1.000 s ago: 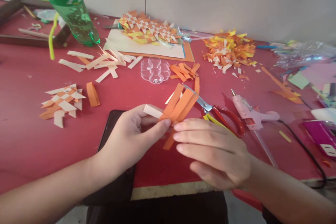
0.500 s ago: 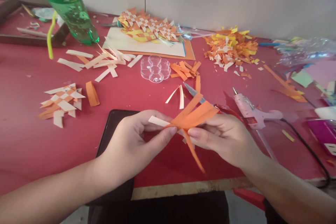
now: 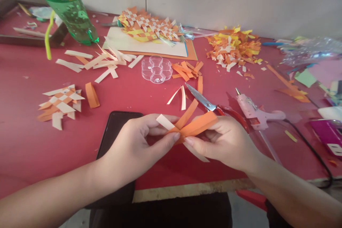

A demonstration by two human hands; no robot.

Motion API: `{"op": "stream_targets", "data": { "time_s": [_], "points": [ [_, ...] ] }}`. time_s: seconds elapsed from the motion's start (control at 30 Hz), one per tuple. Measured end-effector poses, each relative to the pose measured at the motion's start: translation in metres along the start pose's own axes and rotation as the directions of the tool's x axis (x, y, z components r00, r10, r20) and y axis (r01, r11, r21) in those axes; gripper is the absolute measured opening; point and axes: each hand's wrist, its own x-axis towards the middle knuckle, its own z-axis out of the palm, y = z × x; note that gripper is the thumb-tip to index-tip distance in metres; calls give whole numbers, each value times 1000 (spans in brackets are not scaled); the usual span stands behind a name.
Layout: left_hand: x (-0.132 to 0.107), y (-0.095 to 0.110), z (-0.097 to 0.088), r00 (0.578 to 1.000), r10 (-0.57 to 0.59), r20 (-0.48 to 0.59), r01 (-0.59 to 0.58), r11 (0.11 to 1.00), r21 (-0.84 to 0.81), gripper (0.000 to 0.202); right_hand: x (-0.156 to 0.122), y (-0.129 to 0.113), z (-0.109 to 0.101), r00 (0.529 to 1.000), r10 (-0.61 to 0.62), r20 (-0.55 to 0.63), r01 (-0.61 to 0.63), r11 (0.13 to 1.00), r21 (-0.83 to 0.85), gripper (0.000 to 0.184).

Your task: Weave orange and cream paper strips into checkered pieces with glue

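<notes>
Between my two hands is a small bundle of interlaced paper strips [image 3: 199, 127], orange and cream, held above the table's front edge. My left hand [image 3: 149, 142] is closed, its thumb and fingers pinching the left side of the strips. From the other side my right hand [image 3: 221, 140] pinches the same strips between thumb and fingers. A cream end points up-left, and another hangs below toward my right hand. Just beyond my right hand lie scissors [image 3: 203, 98] with red handles, partly covered by it. A black phone-like slab [image 3: 112, 128] sits beneath my left hand.
A woven paper fish [image 3: 62, 103] and a folded orange strip [image 3: 92, 95] lie left. Behind are cream strips [image 3: 107, 60], a clear flower-shaped case [image 3: 156, 69], a green bottle [image 3: 73, 14] and a paper scrap pile [image 3: 232, 48]. A pink glue gun [image 3: 253, 110] with a cord lies right.
The orange strip that hung down below my fingers no longer hangs there; a cream end shows instead. The orange strips lie closer together, and more of the scissors is visible.
</notes>
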Motion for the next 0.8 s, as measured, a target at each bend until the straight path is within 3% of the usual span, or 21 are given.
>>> {"op": "stream_targets", "data": {
  "time_s": [0.1,0.4,0.53,0.67,0.8],
  "points": [
    [-1,-2,0,1000,6,14,-6,999,34,9,1,-2,2,999,48,8,-47,998,-32,8],
    [1,-2,2,993,120,-18,-116,982,150,9,2,-2,5,1000,-23,6,23,993,-114,10],
    [-1,-1,-2,985,134,-106,-92,940,328,34,-1,2,-5,984,-173,-37,155,944,-291,3],
    [-2,-6,-7,948,304,-92,-181,755,630,52,1,6,-23,938,-340,-76,269,844,-464,18],
    [0,-16,-9,866,498,54,-296,423,856,59,6,10,-37,918,-396,27,282,603,-746,29]
  ]
}}
